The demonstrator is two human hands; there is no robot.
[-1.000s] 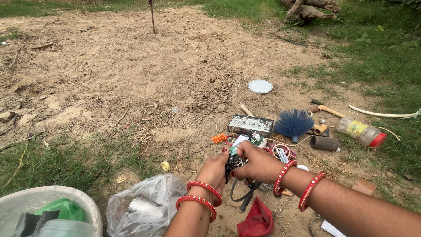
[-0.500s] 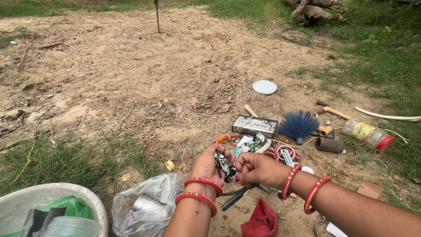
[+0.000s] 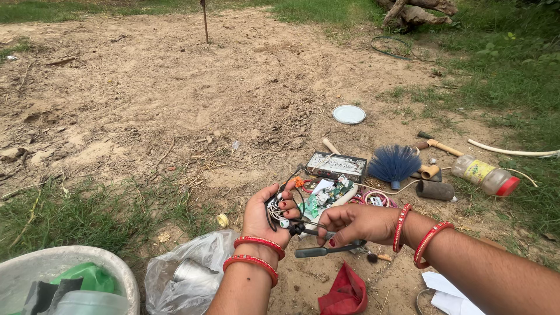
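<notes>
My left hand [image 3: 265,217] is raised palm-up and closed around a tangled bundle of thin wires [image 3: 280,205], black, white and red, with small parts on them. My right hand [image 3: 356,224] meets it from the right and grips a dark hand tool [image 3: 326,249] with long handles, its tip at the wires. Both wrists wear red bangles. Beneath the hands lies a heap of small parts and coloured scraps [image 3: 326,192] on the dirt.
A dark flat box [image 3: 337,165], blue round brush [image 3: 394,163], plastic bottle with red cap [image 3: 485,175], round lid [image 3: 349,114] and wooden-handled tools lie beyond. Clear bag with a can [image 3: 186,274], white basin [image 3: 64,262], red cloth [image 3: 344,294] and white paper [image 3: 449,289] sit near me.
Both hands drew back toward me, off the heap of parts. The wire bundle came up with the left hand, and the right hand now works at it with the tool.
</notes>
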